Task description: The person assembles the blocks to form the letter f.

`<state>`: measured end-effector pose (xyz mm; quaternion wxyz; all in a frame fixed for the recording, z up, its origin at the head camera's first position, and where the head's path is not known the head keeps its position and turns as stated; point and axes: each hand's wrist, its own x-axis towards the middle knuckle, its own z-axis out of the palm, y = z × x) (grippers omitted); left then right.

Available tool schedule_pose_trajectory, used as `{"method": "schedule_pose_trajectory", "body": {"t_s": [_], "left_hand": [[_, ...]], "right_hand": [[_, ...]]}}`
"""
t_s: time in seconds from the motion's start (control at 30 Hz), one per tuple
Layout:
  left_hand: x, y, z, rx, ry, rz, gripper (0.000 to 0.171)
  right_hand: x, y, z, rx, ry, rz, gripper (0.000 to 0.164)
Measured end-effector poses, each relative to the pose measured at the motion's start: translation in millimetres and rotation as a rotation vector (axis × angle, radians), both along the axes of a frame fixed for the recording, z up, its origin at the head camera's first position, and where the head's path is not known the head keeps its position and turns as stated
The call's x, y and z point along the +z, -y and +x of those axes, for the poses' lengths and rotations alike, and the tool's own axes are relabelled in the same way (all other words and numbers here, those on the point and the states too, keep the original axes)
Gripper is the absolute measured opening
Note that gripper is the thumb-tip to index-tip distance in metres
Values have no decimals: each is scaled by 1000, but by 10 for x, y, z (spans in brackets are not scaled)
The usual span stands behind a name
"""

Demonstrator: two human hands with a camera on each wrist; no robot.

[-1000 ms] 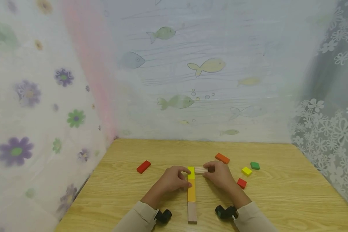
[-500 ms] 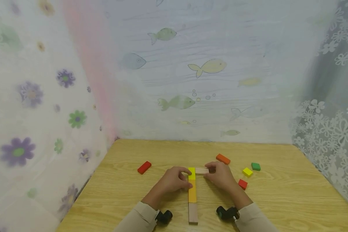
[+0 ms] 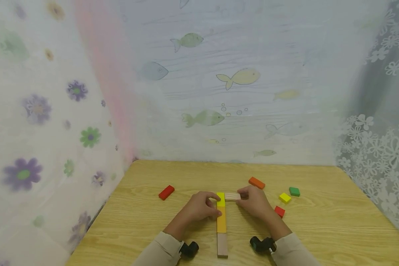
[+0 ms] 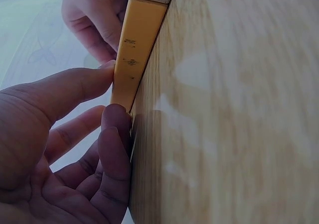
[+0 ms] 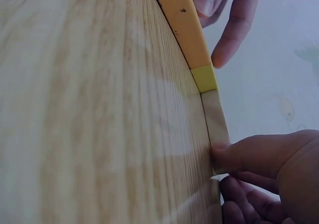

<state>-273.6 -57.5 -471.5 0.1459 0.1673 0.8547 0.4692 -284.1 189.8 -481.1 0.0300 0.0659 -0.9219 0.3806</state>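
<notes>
A straight row of blocks lies on the table: a greyish wooden block (image 3: 222,245) nearest me, a yellow-orange block (image 3: 221,224), then a yellow block (image 3: 222,197) at the far end. My left hand (image 3: 199,207) is at the row's left side, its thumb touching the yellow-orange block and its index finger touching the yellow one. Between thumb and fingers, my right hand (image 3: 255,202) pinches a striped pale wooden block (image 3: 232,197) by its right end. That block extends rightward from the yellow block; in the right wrist view the pale block (image 5: 215,117) appears to touch it.
On the left lies a dark red block (image 3: 166,193). To the right are an orange block (image 3: 256,183), a green block (image 3: 294,191), a small yellow block (image 3: 285,198) and a small red block (image 3: 279,211), partly behind my right wrist. Patterned curtains border the wooden table (image 3: 136,221).
The whole head view has shifted slightly right and down. Both hands keep their places against the blocks, and the blocks look unmoved.
</notes>
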Motion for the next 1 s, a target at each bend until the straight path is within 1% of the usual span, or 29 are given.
{"method": "schedule_pose_trajectory", "body": {"t_s": [0.4, 0.63, 1.0], "left_hand": [[14, -1, 11, -7, 1, 6, 46], [-4, -9, -16, -2, -1, 0, 46], [11, -2, -2, -1, 3, -9, 46]], "right_hand": [[24, 4, 28, 7, -13, 6, 32], [24, 1, 30, -2, -7, 8, 34], [4, 1, 6, -4, -1, 7, 36]]}}
